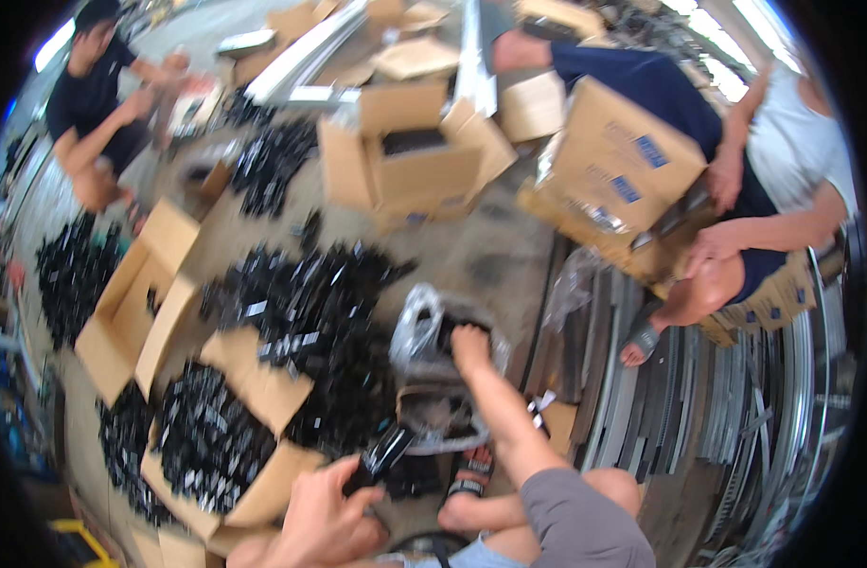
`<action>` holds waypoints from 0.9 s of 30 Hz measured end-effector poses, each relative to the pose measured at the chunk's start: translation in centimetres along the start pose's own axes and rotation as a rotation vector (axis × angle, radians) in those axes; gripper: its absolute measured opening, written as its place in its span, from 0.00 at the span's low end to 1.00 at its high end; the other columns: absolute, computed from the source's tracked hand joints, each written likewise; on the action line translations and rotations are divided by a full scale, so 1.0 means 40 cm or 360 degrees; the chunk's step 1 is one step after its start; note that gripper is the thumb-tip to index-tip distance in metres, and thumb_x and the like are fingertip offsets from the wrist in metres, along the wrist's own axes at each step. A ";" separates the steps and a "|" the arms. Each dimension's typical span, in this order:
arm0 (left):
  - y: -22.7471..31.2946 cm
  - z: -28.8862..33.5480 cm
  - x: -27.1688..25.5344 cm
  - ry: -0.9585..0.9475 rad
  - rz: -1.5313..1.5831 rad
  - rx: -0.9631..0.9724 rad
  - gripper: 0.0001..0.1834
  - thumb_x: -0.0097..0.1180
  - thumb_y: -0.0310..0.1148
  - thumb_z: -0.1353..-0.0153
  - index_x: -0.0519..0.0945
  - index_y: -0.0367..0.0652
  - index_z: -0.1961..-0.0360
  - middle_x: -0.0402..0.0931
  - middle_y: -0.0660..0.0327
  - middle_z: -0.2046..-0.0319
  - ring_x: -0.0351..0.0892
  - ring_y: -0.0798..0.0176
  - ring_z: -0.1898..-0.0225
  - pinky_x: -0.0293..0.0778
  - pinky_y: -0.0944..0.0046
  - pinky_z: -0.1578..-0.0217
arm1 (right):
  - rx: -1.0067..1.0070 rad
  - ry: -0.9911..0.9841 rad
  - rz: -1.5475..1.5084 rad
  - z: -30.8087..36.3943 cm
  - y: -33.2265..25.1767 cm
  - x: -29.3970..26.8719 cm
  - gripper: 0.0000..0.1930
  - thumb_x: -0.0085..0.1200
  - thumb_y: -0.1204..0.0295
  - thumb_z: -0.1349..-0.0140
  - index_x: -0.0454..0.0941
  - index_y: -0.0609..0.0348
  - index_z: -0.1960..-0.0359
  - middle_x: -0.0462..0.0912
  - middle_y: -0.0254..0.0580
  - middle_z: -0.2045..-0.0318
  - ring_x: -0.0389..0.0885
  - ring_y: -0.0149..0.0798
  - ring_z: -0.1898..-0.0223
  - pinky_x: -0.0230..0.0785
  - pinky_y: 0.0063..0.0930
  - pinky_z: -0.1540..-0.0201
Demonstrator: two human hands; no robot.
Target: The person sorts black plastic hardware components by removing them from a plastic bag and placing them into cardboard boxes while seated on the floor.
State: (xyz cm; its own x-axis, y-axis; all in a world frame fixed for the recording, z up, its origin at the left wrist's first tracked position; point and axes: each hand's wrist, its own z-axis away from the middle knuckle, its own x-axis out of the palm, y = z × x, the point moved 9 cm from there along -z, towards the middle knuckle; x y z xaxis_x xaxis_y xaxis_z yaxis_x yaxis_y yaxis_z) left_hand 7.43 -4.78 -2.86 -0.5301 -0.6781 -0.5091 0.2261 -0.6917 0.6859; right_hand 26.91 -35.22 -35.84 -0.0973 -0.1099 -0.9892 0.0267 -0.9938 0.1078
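Note:
My left hand (pixel 334 511) is low in the middle, closed around a glossy black piece (pixel 388 456), longish and flat-sided; its exact kind does not show. My right hand (pixel 471 350) reaches forward, bent into a fist-like shape at a box lined with a clear plastic bag (pixel 416 327). Dark contents show beside its fingertips, which are partly hidden. Nearer to me, a second bag-lined opening (pixel 440 419) has dark pieces inside. Left of the bags spreads a large heap of loose black pieces (pixel 344 322).
An open carton (pixel 280 417) full of black pieces stands at the left, behind it another open carton (pixel 112 341). Further ahead is an open box (pixel 424 175). Metal strips (pixel 642 379) lie at the right. Two people sit nearby, one (pixel 93 114) far left, one (pixel 793 142) right by a tilted carton (pixel 623 161).

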 end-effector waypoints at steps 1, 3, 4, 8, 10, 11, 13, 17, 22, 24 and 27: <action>-0.018 -0.005 0.015 -0.0020 0.0151 -0.0010 0.17 0.72 0.36 0.46 0.85 0.41 0.58 0.82 0.45 0.73 0.83 0.41 0.70 0.77 0.51 0.67 | 0.0036 0.0027 0.0013 0.012 0.019 -0.005 0.09 0.53 0.72 0.36 0.87 0.56 0.66 0.89 0.50 0.62 0.90 0.49 0.60 0.84 0.42 0.60; -0.012 0.006 0.038 -0.0045 0.0387 0.0035 0.16 0.70 0.31 0.42 0.82 0.37 0.55 0.79 0.54 0.73 0.77 0.57 0.71 0.73 0.59 0.71 | 0.0034 0.0046 -0.0051 0.021 0.048 0.004 0.09 0.54 0.73 0.37 0.87 0.57 0.68 0.89 0.50 0.64 0.90 0.49 0.60 0.84 0.42 0.60; 0.014 0.028 0.039 -0.0030 0.0470 0.0091 0.19 0.67 0.24 0.38 0.79 0.34 0.47 0.78 0.60 0.71 0.74 0.71 0.68 0.72 0.66 0.69 | 0.0049 0.0076 -0.0114 0.019 0.067 0.016 0.09 0.54 0.73 0.37 0.88 0.58 0.66 0.89 0.51 0.65 0.90 0.50 0.60 0.85 0.42 0.59; 0.086 0.044 0.022 -0.0053 0.0523 0.0159 0.08 0.65 0.21 0.37 0.79 0.32 0.60 0.77 0.65 0.73 0.72 0.73 0.72 0.69 0.68 0.72 | 0.0127 -0.0049 -0.0463 0.027 0.082 -0.014 0.10 0.54 0.77 0.37 0.84 0.67 0.58 0.87 0.60 0.58 0.87 0.60 0.52 0.83 0.50 0.51; 0.108 0.044 0.004 0.0157 0.0455 0.0243 0.08 0.66 0.22 0.37 0.80 0.30 0.60 0.80 0.64 0.75 0.76 0.73 0.72 0.71 0.66 0.74 | 0.0153 -0.0037 -0.0501 0.050 0.094 -0.044 0.11 0.54 0.77 0.38 0.83 0.67 0.56 0.84 0.60 0.53 0.84 0.60 0.48 0.81 0.50 0.48; 0.128 0.055 -0.009 0.0205 0.0321 0.0288 0.11 0.68 0.24 0.38 0.80 0.31 0.58 0.81 0.59 0.76 0.78 0.68 0.73 0.73 0.63 0.73 | 0.0172 -0.0106 -0.0546 0.060 0.106 -0.060 0.12 0.54 0.77 0.37 0.83 0.66 0.54 0.82 0.59 0.50 0.82 0.60 0.45 0.80 0.51 0.46; 0.186 0.060 -0.029 0.0253 -0.0073 0.0377 0.16 0.71 0.29 0.41 0.81 0.32 0.56 0.81 0.49 0.75 0.82 0.55 0.74 0.76 0.58 0.71 | 0.0175 0.0031 -0.0673 0.069 0.134 -0.125 0.10 0.54 0.76 0.35 0.82 0.63 0.54 0.81 0.60 0.51 0.81 0.62 0.46 0.79 0.52 0.46; 0.155 0.035 -0.054 0.0352 -0.0520 0.0467 0.27 0.69 0.30 0.38 0.79 0.37 0.39 0.84 0.44 0.71 0.87 0.46 0.67 0.82 0.53 0.63 | -0.0352 0.0387 -0.1007 0.086 0.041 -0.473 0.08 0.55 0.73 0.33 0.81 0.61 0.56 0.82 0.59 0.56 0.82 0.62 0.52 0.76 0.51 0.49; 0.129 0.056 0.037 0.0463 -0.0540 0.0689 0.13 0.67 0.26 0.47 0.79 0.37 0.60 0.82 0.44 0.70 0.83 0.37 0.65 0.79 0.44 0.64 | -0.0900 0.0518 -0.1454 0.328 -0.074 -0.898 0.08 0.63 0.75 0.37 0.86 0.62 0.58 0.87 0.53 0.64 0.87 0.52 0.65 0.80 0.39 0.60; 0.110 0.061 0.069 0.0413 -0.0622 0.0626 0.11 0.66 0.23 0.47 0.76 0.36 0.64 0.82 0.44 0.70 0.84 0.38 0.64 0.80 0.43 0.62 | -0.0841 0.0293 -0.1715 0.454 -0.103 -0.977 0.08 0.65 0.77 0.38 0.86 0.62 0.58 0.88 0.49 0.65 0.88 0.47 0.65 0.80 0.35 0.60; 0.047 0.094 0.083 0.0505 -0.0725 0.0639 0.12 0.68 0.23 0.47 0.79 0.35 0.63 0.83 0.46 0.73 0.86 0.40 0.65 0.79 0.44 0.63 | -0.1218 0.0268 -0.1373 0.599 -0.221 -1.009 0.07 0.66 0.76 0.39 0.86 0.60 0.59 0.89 0.44 0.64 0.88 0.46 0.62 0.80 0.36 0.57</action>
State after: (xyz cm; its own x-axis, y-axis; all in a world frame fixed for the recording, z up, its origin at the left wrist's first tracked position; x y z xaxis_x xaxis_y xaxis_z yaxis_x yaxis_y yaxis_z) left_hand 3.00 -7.40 -1.32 -0.2215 -0.4237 -0.8783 -0.3158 -0.8210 0.4757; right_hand 6.78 -22.39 5.54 -0.2440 0.6587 -0.7117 0.6151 -0.4623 -0.6387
